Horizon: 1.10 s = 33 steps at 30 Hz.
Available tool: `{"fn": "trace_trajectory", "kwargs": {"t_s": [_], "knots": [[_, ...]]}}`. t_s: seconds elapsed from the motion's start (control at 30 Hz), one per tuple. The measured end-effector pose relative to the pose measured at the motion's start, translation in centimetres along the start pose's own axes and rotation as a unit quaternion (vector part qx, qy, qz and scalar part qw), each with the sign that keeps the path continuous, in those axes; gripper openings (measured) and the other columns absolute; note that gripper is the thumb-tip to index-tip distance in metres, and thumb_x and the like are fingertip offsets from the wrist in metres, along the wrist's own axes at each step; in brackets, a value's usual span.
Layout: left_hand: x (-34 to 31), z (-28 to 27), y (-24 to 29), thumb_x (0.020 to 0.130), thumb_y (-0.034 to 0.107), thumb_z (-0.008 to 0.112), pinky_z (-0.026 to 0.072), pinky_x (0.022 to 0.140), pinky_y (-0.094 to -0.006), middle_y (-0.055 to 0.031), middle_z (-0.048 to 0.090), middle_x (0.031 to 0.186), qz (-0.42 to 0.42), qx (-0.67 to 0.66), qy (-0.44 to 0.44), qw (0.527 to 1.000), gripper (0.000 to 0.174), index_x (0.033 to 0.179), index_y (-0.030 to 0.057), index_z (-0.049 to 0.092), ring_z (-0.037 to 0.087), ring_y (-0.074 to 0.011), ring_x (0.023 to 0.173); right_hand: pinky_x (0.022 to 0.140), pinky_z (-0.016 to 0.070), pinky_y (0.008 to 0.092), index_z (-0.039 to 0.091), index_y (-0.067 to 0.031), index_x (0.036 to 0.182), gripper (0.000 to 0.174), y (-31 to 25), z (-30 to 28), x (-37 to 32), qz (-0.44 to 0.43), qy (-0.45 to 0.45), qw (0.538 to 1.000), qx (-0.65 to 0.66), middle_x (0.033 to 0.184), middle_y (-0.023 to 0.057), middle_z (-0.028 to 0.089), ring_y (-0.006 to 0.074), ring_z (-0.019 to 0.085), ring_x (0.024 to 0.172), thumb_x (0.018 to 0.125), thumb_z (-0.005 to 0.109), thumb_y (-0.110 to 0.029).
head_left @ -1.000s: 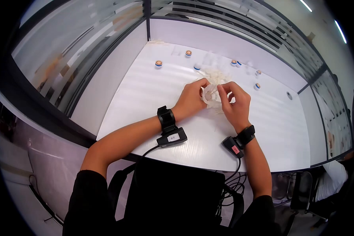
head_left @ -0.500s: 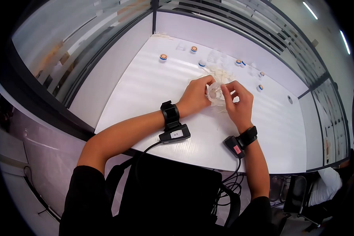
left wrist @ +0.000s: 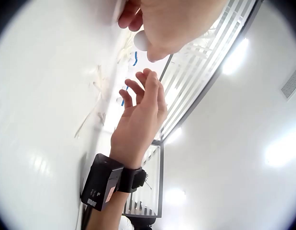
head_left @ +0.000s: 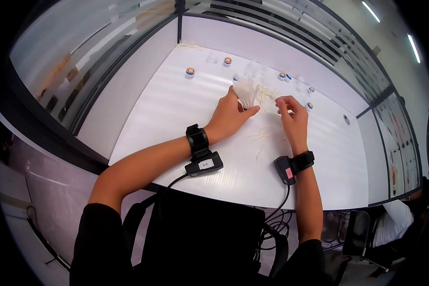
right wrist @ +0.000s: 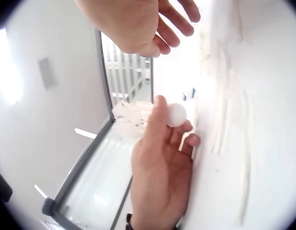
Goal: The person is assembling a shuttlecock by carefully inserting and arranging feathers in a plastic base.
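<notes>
Seems to be mid-way through fitting feathers into a shuttlecock (head_left: pixel 245 94). Grips it in the left hand (head_left: pixel 229 117), fingers and thumb wrapped round the white base, over the middle of the table (head_left: pixel 176 124). Holds the right hand (head_left: pixel 293 117) empty and slack just beside, above loose feathers (head_left: pixel 261 136). Calls next for a fine pinch on one feather. Shows no box or tray, only feathers and spare bases (head_left: pixel 190 71) lying bare on the table.

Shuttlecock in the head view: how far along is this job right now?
Done: one shuttlecock carries a crown of feathers. In hand: the left hand grips it at the cork end; the right hand hovers empty beside loose feathers. Left: several cork bases lie bare on the table.
</notes>
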<state>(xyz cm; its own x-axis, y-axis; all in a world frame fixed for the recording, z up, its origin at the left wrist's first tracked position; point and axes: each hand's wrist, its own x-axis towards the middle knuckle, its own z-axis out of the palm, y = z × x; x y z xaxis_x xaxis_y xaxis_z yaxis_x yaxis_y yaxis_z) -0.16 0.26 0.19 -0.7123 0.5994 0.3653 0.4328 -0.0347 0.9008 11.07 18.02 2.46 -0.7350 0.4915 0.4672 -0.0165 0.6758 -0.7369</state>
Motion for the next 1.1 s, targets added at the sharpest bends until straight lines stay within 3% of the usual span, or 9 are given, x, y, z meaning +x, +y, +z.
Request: {"fn": "trace_trajectory", "kwargs": {"t_s": [0.07, 0.17, 0.2, 0.3, 0.4, 0.6, 0.7, 0.8, 1.1], "knots": [[0.0, -0.2, 0.4, 0.086, 0.028, 0.082, 0.0553, 0.072, -0.0328, -0.0171, 0.071, 0.093, -0.013, 0.012, -0.011, 1.000, 0.060, 0.120, -0.0086, 0.050, 0.069, -0.0213, 0.078, 0.067, 0.0517, 0.0288, 0.072, -0.0010, 0.106, 0.026, 0.2, 0.2, -0.2, -0.006, -0.024, 0.999, -0.046, 0.095, 0.0113, 0.071, 0.0183, 0.065, 0.080, 0.094, 0.073, -0.024], [0.0, 0.1, -0.2, 0.085, 0.030, 0.082, 0.0556, 0.073, -0.0331, -0.0180, 0.071, 0.097, 0.014, -0.007, -0.004, 1.000, 0.061, 0.121, -0.0089, 0.051, 0.070, -0.0219, 0.079, 0.078, 0.0527, 0.0337, 0.071, -0.0023, 0.111, 0.031, 1.9, 1.1, -0.5, -0.063, -0.060, 0.992, -0.090, 0.105, 0.0127, 0.068, 0.0234, 0.064, 0.092, 0.092, 0.075, -0.026], [-0.1, 0.0, -0.1, 0.085, 0.030, 0.082, 0.0556, 0.073, -0.0332, -0.0181, 0.071, 0.098, 0.014, -0.004, -0.005, 1.000, 0.061, 0.121, -0.0087, 0.051, 0.070, -0.0220, 0.079, 0.088, 0.0508, 0.0374, 0.070, -0.0035, 0.115, 0.036, 2.3, 1.1, -0.7, -0.068, -0.087, 0.988, -0.103, 0.110, 0.0133, 0.065, 0.0275, 0.060, 0.100, 0.091, 0.077, -0.028], [0.0, -0.1, 0.3, 0.084, 0.029, 0.083, 0.0557, 0.073, -0.0334, -0.0182, 0.071, 0.099, 0.011, 0.003, -0.018, 1.000, 0.061, 0.121, -0.0083, 0.052, 0.070, -0.0222, 0.080, 0.080, 0.0491, 0.0352, 0.070, -0.0058, 0.113, 0.034, 2.9, 1.3, -0.3, -0.105, -0.072, 0.985, -0.114, 0.107, 0.0082, 0.066, 0.0220, 0.059, 0.092, 0.089, 0.079, -0.028], [-0.3, -0.4, 0.5, 0.084, 0.031, 0.083, 0.0554, 0.074, -0.0325, -0.0166, 0.071, 0.099, -0.004, 0.011, -0.034, 0.999, 0.062, 0.122, -0.0076, 0.054, 0.069, -0.0211, 0.081, 0.086, 0.0506, 0.0370, 0.071, -0.0024, 0.112, 0.033, 2.3, 0.7, -0.2, -0.057, -0.108, 0.983, -0.139, 0.103, 0.0127, 0.066, 0.0275, 0.061, 0.095, 0.087, 0.079, -0.023], [-0.2, -0.4, 0.1, 0.084, 0.033, 0.083, 0.0547, 0.073, -0.0311, -0.0139, 0.070, 0.096, -0.006, 0.013, -0.035, 0.999, 0.062, 0.123, -0.0068, 0.055, 0.067, -0.0189, 0.080, 0.074, 0.0513, 0.0371, 0.065, 0.0023, 0.100, 0.015, 3.4, 1.1, -0.1, -0.061, -0.073, 0.992, -0.089, 0.089, 0.0140, 0.067, 0.0255, 0.062, 0.077, 0.093, 0.069, -0.011], [-0.1, -0.3, 0.2, 0.084, 0.029, 0.083, 0.0554, 0.074, -0.0323, -0.0155, 0.071, 0.095, 0.001, 0.017, -0.034, 0.999, 0.059, 0.120, -0.0075, 0.054, 0.068, -0.0203, 0.079, 0.072, 0.0500, 0.0305, 0.062, 0.0009, 0.100, 0.013, 3.3, 0.9, 0.1, -0.019, -0.062, 0.996, -0.066, 0.091, 0.0084, 0.069, 0.0160, 0.062, 0.078, 0.099, 0.063, -0.012], [-0.2, -0.5, 0.5, 0.084, 0.029, 0.083, 0.0554, 0.074, -0.0321, -0.0148, 0.071, 0.095, -0.013, 0.027, -0.045, 0.999, 0.060, 0.121, -0.0078, 0.053, 0.068, -0.0201, 0.080, 0.073, 0.0501, 0.0283, 0.061, 0.0002, 0.101, 0.017, 2.9, 1.2, 0.0, -0.001, -0.032, 0.999, 0.000, 0.093, 0.0065, 0.070, 0.0136, 0.062, 0.079, 0.102, 0.061, -0.016], [-0.3, -0.6, 0.7, 0.084, 0.028, 0.082, 0.0557, 0.075, -0.0321, -0.0154, 0.071, 0.098, -0.020, 0.024, -0.049, 0.998, 0.059, 0.122, -0.0074, 0.054, 0.069, -0.0204, 0.082, 0.063, 0.0494, 0.0289, 0.065, -0.0012, 0.101, 0.019, 1.4, 1.3, -0.1, -0.011, 0.018, 1.000, 0.022, 0.088, 0.0072, 0.069, 0.0136, 0.061, 0.074, 0.100, 0.066, -0.020]]}}
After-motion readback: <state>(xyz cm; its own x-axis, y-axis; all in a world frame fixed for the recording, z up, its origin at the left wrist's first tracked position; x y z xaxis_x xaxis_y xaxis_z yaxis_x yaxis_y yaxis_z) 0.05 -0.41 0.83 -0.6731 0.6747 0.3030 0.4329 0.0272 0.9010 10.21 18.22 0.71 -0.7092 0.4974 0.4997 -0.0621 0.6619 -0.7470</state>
